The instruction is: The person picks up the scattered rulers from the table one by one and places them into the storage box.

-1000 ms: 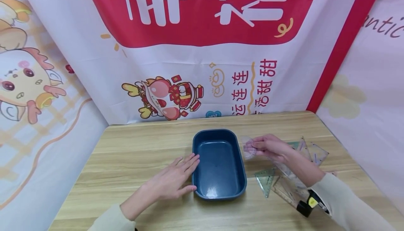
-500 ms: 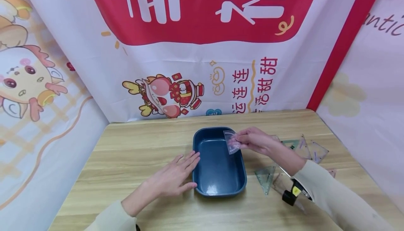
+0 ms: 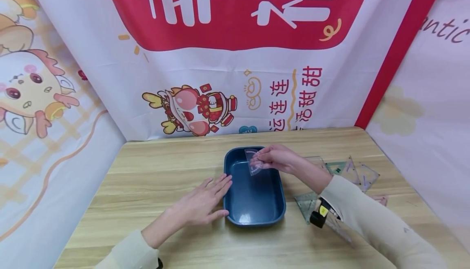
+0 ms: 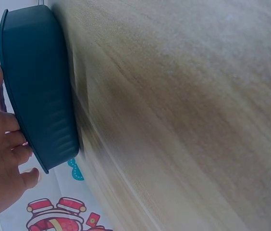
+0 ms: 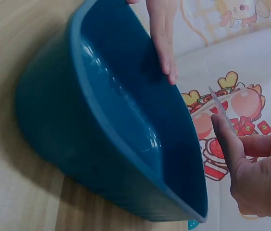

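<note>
A dark blue rectangular plastic bin point(image 3: 253, 199) sits in the middle of the table. My left hand point(image 3: 201, 204) lies with extended fingers against the bin's left rim; in the left wrist view its fingertips touch that rim. Above the far part of the bin, my right hand point(image 3: 278, 158) pinches a clear plastic protractor point(image 3: 249, 158) between thumb and fingers. In the right wrist view the protractor point(image 5: 220, 107) appears nearly edge-on, higher than the bin's rim point(image 5: 111, 130). The inside of the bin that shows holds nothing visible.
Right of the bin, several flat drawing pieces lie on the wooden table point(image 3: 154, 179), among them a green-tinted set square point(image 3: 303, 204) and a clear set square point(image 3: 368, 177). My right forearm partly covers them. A printed cloth point(image 3: 205, 63) hangs behind the table.
My right hand has carried the protractor leftward from beside the bin to above its far part. My left hand has stayed at the left rim.
</note>
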A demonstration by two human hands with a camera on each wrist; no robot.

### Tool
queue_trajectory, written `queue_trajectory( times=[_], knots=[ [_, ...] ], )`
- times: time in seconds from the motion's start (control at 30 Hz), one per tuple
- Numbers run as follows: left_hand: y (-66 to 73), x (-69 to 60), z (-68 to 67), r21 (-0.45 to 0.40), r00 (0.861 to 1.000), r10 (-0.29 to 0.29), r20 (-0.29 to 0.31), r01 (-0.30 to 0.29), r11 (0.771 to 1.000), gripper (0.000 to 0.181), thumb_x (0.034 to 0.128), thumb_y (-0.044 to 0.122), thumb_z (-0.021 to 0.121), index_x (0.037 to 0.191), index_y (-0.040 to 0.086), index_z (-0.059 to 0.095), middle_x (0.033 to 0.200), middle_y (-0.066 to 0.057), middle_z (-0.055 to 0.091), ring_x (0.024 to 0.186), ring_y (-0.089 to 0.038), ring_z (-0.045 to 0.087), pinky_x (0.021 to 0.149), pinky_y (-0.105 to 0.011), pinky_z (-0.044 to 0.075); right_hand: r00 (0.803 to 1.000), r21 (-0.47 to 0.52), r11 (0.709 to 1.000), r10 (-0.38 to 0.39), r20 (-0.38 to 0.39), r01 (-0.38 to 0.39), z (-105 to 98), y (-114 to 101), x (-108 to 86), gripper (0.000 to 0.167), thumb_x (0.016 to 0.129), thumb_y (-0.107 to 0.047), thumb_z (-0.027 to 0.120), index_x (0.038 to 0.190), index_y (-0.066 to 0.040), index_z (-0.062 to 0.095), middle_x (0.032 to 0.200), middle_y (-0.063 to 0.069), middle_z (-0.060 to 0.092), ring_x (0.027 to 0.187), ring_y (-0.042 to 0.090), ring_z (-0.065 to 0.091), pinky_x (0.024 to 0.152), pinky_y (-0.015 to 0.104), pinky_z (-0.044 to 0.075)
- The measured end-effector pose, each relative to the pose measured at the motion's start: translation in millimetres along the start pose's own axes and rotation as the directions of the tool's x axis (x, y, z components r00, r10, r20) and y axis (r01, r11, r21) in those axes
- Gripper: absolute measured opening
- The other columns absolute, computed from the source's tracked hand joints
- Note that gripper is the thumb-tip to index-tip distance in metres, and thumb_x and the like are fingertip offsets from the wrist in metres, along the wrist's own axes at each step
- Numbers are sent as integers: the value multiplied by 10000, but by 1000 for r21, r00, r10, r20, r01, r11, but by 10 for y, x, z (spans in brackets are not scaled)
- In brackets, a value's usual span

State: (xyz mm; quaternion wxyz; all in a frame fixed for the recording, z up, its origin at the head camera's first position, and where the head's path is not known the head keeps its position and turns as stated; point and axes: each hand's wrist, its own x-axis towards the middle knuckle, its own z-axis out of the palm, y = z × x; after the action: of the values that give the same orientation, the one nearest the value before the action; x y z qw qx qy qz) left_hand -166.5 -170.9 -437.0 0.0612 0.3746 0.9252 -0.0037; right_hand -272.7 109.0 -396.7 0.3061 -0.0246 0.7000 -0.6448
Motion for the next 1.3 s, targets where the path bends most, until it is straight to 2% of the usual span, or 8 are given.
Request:
queue_trajectory(
  times=[0.3,0.53,0.63,0.77,0.9,1.13,1.3],
  knots=[
    [-6,-4,8,15,1000,12,-12,-12,1000,806,1001,606,418,1587,81,242,1680,-89,176,1559,-260,166,1217,-545,270,1000,-22,1000,-1,-25,0,130,-47,119,280,1018,-73,543,1234,75,642,1169,198,721,968,204,741,860,319,601],
    [1,-18,10,4,1000,13,-16,-13,1000,802,1002,600,423,1586,79,245,1679,-92,179,1560,-256,160,1223,-540,258,999,-114,993,-4,-50,-2,251,11,176,278,1015,-88,556,1214,77,660,1078,177,749,883,187,747,841,324,607],
    [-4,-22,16,7,1000,12,-14,-12,1000,802,1002,601,421,1586,80,245,1679,-95,182,1560,-258,158,1222,-542,258,998,-126,992,-4,-60,-3,315,26,194,256,1011,-77,559,1179,80,672,1025,167,757,846,182,747,815,315,612],
    [-11,-12,14,8,1000,11,-13,-11,1000,809,999,609,418,1587,83,241,1679,-94,182,1561,-260,151,1222,-544,257,998,-152,988,1,-71,-12,385,6,218,238,1015,-68,547,1154,77,675,1010,166,760,848,188,750,785,302,616],
    [-18,6,4,19,1000,21,-19,-21,1000,810,1000,614,409,1586,80,244,1674,-107,193,1560,-265,155,1218,-546,263,997,-182,983,5,-83,-20,409,-19,254,246,1016,-64,542,1172,87,659,1031,181,757,836,183,750,809,320,614],
    [-37,13,12,30,1000,25,-18,-25,999,806,1002,610,408,1586,80,243,1674,-107,194,1560,-261,155,1220,-544,262,998,-203,979,-22,-56,10,469,30,325,248,1009,-35,542,1189,110,633,1038,202,745,842,184,745,790,298,616],
    [-42,3,14,19,1000,28,-11,-27,999,805,1001,603,421,1585,77,245,1674,-104,195,1561,-257,152,1219,-545,262,998,-210,978,-20,-57,8,527,61,344,248,993,-2,547,1218,89,597,1038,204,709,873,224,740,845,347,611]
  ],
)
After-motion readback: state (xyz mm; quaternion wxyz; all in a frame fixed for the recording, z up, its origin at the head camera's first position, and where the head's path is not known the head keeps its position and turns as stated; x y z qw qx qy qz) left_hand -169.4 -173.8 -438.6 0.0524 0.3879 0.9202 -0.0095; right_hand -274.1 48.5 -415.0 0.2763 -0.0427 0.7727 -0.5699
